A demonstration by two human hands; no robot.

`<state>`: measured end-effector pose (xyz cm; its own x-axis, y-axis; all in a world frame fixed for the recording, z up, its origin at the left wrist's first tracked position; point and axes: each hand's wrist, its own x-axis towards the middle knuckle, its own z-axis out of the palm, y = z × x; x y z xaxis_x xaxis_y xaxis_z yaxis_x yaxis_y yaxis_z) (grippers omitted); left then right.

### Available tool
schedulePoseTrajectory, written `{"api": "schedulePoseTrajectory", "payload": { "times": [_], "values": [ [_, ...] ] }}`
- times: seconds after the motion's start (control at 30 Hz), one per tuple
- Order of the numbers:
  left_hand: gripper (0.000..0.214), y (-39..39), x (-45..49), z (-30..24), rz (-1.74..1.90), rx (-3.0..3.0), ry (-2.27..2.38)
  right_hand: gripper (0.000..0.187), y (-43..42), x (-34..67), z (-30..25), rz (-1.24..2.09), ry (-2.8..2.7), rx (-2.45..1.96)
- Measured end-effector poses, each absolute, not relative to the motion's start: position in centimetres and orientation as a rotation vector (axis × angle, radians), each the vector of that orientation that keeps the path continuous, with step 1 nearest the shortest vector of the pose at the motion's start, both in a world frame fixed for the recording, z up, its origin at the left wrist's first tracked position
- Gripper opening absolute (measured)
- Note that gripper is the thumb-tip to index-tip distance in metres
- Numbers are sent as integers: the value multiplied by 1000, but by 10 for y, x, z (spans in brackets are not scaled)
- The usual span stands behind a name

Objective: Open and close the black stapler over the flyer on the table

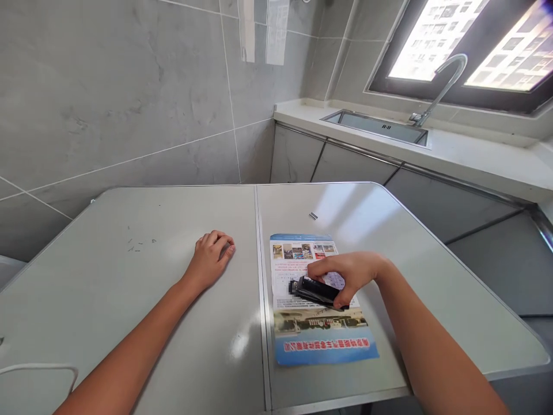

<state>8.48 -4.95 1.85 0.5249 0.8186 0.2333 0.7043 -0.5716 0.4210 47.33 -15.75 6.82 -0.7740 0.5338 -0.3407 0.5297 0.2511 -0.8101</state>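
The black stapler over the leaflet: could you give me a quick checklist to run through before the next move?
1. Black stapler gripped: ok, the right hand holds one end.
2. Left hand clear of the stapler: ok, it rests on the table, apart from the leaflet.
3. Leaflet lying flat: ok, as far as it shows.
4. Staples loaded: cannot tell, the inside is hidden.
5. Metal strips off the leaflet: ok, they lie beyond its far edge.
6. Table free of loose bits: not ok, small bits lie scattered at left.

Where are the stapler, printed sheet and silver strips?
Stapler point(318, 291): head view, middle of its black body.
Printed sheet point(320, 324): head view, its photo band.
Silver strips point(313, 216): head view, their middle.
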Motion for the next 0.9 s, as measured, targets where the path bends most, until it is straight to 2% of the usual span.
{"api": "schedulePoseTrajectory", "payload": {
  "times": [0.2,0.43,0.73,0.9],
  "values": [
    [29,-71,111,29,619,2350,1009,54,-152,471,68,1655,-2486,-849],
    [48,-91,136,23,255,2453,818,52,-149,468,62,1613,-2543,-679],
    [48,-95,133,34,561,2109,488,54,-150,466,64,1630,-2527,-616],
    [37,-96,126,43,711,1852,574,53,-150,452,64,1616,-2503,-538]
  ]
}}
